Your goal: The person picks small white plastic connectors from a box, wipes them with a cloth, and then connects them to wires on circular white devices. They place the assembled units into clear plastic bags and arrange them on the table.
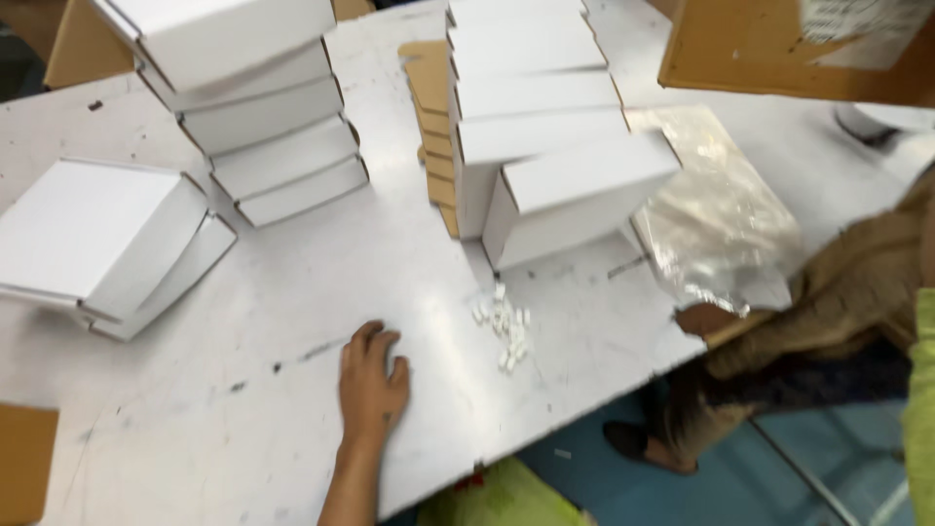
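My left hand [372, 385] lies palm down on the white table [214, 409] near its front edge, holding nothing, with its fingers loosely curled. Just to its right is a small pile of tiny white pieces [506, 331], a short gap away from the hand. Beyond the pile rises a stack of white flat boxes [536, 97], and one white box [584, 195] leans against the foot of that stack. My right hand is out of view.
A second, tilted stack of white boxes [263, 107] stands at the back left, with more white boxes [97, 234] at the left edge. Brown cardboard sheets [433, 127] sit behind the middle stack. Another person in brown [857, 292] touches a clear plastic bag [711, 214]. A brown carton [740, 49] is at the top right.
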